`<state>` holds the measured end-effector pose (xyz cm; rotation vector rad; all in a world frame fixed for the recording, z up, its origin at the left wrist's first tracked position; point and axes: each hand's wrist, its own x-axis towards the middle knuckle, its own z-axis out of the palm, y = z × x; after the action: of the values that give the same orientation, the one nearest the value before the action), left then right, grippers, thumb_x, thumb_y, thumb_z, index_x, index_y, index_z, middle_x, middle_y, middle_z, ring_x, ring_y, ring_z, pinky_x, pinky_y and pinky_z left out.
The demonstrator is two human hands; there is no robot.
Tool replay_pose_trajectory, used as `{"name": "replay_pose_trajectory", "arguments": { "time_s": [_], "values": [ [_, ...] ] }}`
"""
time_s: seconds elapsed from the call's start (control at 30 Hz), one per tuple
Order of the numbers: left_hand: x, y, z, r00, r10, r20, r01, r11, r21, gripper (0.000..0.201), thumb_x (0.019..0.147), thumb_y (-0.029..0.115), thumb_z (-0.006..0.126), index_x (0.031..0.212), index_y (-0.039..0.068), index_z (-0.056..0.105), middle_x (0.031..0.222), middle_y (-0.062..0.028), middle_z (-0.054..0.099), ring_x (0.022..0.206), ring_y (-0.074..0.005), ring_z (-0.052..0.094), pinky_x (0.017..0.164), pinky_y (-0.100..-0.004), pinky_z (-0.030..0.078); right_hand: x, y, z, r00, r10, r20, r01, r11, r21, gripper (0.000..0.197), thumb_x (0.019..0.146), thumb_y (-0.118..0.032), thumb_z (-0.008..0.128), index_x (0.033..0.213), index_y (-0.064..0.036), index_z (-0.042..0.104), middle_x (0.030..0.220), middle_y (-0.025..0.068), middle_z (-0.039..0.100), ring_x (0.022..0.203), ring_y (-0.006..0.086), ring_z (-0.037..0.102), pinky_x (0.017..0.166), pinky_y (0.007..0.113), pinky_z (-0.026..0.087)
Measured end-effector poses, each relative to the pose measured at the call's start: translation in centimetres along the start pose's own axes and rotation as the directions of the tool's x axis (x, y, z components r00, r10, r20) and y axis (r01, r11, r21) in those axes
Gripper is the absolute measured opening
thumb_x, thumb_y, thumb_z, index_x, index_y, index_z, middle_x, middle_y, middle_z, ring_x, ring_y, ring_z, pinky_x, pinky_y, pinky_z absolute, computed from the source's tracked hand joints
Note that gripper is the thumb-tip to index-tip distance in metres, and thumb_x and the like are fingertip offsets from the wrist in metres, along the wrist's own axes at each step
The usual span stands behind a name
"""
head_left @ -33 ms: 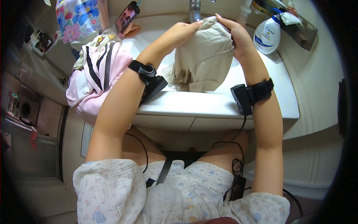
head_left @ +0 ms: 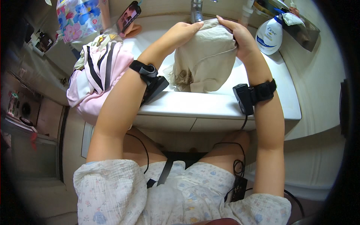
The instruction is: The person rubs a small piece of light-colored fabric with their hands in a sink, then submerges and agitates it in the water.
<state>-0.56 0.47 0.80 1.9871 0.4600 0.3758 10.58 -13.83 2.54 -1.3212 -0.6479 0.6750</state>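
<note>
A wet-looking beige cloth garment [head_left: 210, 56] hangs from both hands over the white sink [head_left: 170, 98], its lower end bunched in the basin. My left hand [head_left: 186, 33] pinches its upper left edge between thumb and fingers, close to the metal faucet [head_left: 196, 11]. At the upper right edge, my right hand [head_left: 242, 35] grips the cloth, with some of its fingers hidden behind the fabric. The garment is held up and spread between the two hands. What kind of garment it is, I cannot tell.
Pink and white clothes with dark stripes [head_left: 99, 75] are heaped on the counter's left. Behind them are a flowered package [head_left: 82, 18] and a phone on a stand [head_left: 128, 17]. A white pump bottle [head_left: 269, 35] stands at the right, beside a wall shelf [head_left: 305, 33].
The garment's lower part has swung very slightly, and my right hand has shifted a touch to the right. Both hands keep their hold.
</note>
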Motion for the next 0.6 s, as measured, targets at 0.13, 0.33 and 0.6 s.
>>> {"name": "replay_pose_trajectory", "arguments": {
  "time_s": [0.13, 0.33, 0.6],
  "values": [
    [-0.4, 0.3, -0.6, 1.0, -0.01, 0.002, 0.009, 0.996, 0.091, 0.057, 0.081, 0.051, 0.053, 0.094, -0.003, 0.065, 0.087, -0.0159, 0.063, 0.081, -0.023, 0.06, 0.075, -0.029, 0.044, -0.7, -1.7, -2.1, 0.989, 0.042, 0.145, 0.031, 0.884, -0.467, 0.036, 0.08, -0.032, 0.064, 0.095, 0.0019, 0.064, 0.085, 0.0097, 0.063, 0.073, 0.0155, 0.058, 0.066, 0.025, 0.045],
    [0.0, -0.7, -0.9, 0.994, -0.094, 0.064, 0.062, 0.919, 0.389, 0.053, 0.077, 0.048, 0.059, 0.084, -0.003, 0.066, 0.078, -0.015, 0.064, 0.072, -0.0235, 0.06, 0.067, -0.0315, 0.047, 0.4, -1.0, -4.5, 0.981, 0.188, 0.039, -0.098, 0.663, -0.742, 0.044, 0.067, -0.037, 0.076, 0.084, 0.0026, 0.066, 0.074, 0.0138, 0.061, 0.068, 0.0223, 0.058, 0.059, 0.032, 0.049],
    [2.5, -3.6, -2.0, 0.986, -0.159, -0.054, 0.162, 0.819, 0.55, 0.052, 0.074, 0.045, 0.062, 0.079, -0.006, 0.063, 0.069, -0.0168, 0.058, 0.063, -0.0217, 0.057, 0.052, -0.032, 0.044, 3.8, 2.8, -5.3, 0.953, 0.304, 0.017, -0.179, 0.603, -0.777, 0.029, 0.075, -0.03, 0.069, 0.09, -0.0049, 0.064, 0.082, 0.006, 0.062, 0.077, 0.017, 0.058, 0.069, 0.031, 0.049]
  ]
}}
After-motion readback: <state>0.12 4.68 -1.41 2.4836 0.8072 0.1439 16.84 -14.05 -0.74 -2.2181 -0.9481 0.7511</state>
